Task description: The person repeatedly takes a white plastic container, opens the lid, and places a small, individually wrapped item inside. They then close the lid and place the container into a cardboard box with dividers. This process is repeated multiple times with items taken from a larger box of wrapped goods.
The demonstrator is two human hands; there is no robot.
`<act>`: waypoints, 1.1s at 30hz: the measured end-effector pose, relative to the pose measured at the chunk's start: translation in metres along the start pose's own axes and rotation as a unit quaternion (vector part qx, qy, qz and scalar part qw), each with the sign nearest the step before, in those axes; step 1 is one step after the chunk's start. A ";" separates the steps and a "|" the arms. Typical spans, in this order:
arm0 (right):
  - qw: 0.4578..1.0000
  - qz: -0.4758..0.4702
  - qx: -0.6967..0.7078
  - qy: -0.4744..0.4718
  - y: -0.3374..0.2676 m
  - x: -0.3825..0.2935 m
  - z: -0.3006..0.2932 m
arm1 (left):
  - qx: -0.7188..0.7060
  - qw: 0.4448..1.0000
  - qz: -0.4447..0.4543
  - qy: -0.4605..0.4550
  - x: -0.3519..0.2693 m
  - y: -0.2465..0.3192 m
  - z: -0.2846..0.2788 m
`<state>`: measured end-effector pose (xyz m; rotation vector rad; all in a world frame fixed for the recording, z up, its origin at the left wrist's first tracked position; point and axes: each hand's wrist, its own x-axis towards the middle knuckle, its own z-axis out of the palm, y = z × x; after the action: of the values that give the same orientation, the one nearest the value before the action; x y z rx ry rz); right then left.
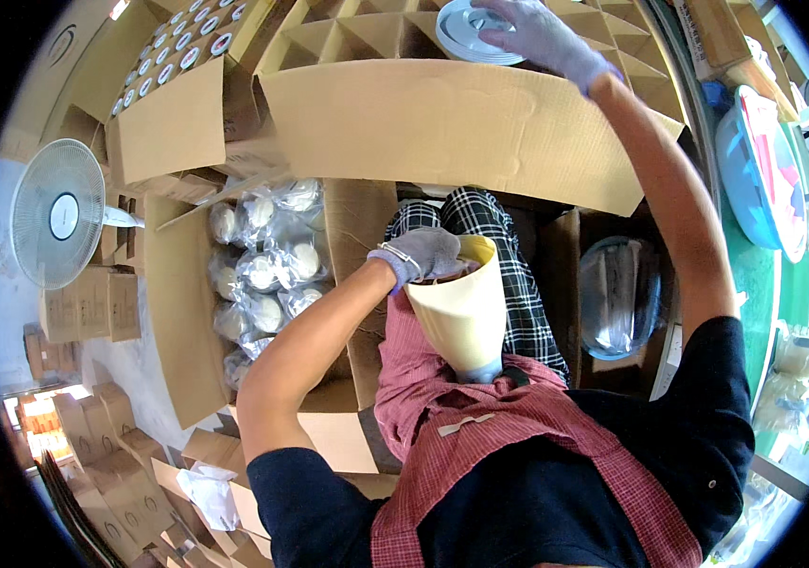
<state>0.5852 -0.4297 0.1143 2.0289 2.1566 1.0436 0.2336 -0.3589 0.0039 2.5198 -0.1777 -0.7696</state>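
Note:
A cream tapered container [458,312], shaped like a vase with a bluish-grey base, lies tilted in my lap with its wide mouth facing away from me. My left hand [426,254], in a grey glove, grips its rim, the fingers partly hidden inside the mouth. My right hand [543,35], also gloved, reaches forward over a white round layered item [458,32], a roll or a stack of discs. Its thumb and fingers are spread over that item; whether they grasp any of it is unclear. The white item rests on cardboard dividers [362,39] in a large carton.
The carton's front flap [447,128] hangs before my knees. To the left, an open box [184,312] holds several plastic-wrapped pieces [262,273], near a standing fan [60,213]. At right are a blue basin [752,170] and a plastic-covered container [621,298].

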 end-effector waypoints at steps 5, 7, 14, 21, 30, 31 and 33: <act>0.925 0.166 0.338 -0.045 -0.015 0.021 -0.036 | -0.065 0.991 -0.113 0.037 -0.025 0.011 -0.030; 0.963 0.116 0.191 0.148 -0.057 0.033 -0.069 | -0.129 0.906 -0.072 0.396 -0.038 -0.012 -0.025; 0.928 0.242 0.244 0.141 -0.195 0.002 -0.032 | -0.581 0.618 0.148 0.509 -0.032 0.062 -0.079; 0.552 0.297 0.743 -0.235 -0.202 -0.051 -0.072 | -0.245 0.833 0.159 0.471 -0.058 -0.003 -0.022; 0.561 0.365 0.716 -0.197 -0.248 -0.053 -0.084 | -0.219 0.918 0.164 0.288 -0.069 -0.019 0.019; 0.572 0.355 0.706 -0.219 -0.250 -0.055 -0.078 | -0.229 0.916 0.173 0.279 -0.068 -0.017 0.018; 0.763 0.199 0.589 -0.178 -0.269 -0.081 -0.032 | -0.252 0.913 0.184 0.263 -0.071 -0.015 0.014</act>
<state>0.3466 -0.5014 -0.0190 2.7707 2.3733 -1.0691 0.1660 -0.3336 0.0213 2.0150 -0.2227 0.0355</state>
